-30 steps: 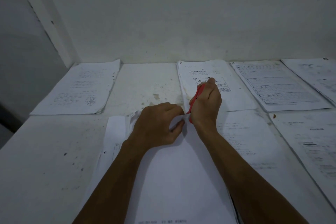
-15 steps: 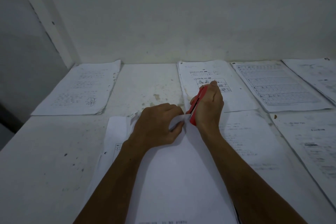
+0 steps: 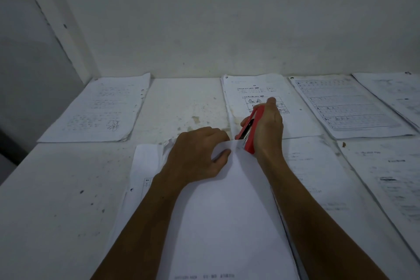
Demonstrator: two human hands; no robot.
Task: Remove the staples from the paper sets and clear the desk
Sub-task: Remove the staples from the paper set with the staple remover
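The step in hand looks like prying a staple out of the top corner of the paper set (image 3: 222, 216) lying nearest on the bench (image 3: 56, 211). The left hand (image 3: 197, 154) curls over that corner, thumb and fingers pinching the folded-up sheets so the corner stands clear of the pile. The right hand (image 3: 268, 127) grips a red staple remover (image 3: 250, 129), its fingers wrapped round the body, with the tool's lower end touching the lifted corner just beside the left thumb. The staple itself is hidden between the hands (too small and shaded to make out), so I cannot tell whether it is already out.

Other paper sets wait on the bench: one at far left (image 3: 97, 111), one behind the right hand (image 3: 254, 88), more to the right (image 3: 347, 107). The task seems early or midway.

Next, the tool's tip likely needs to stay under the staple while the left hand keeps the corner firm, then a lever or pull without tearing the sheets.
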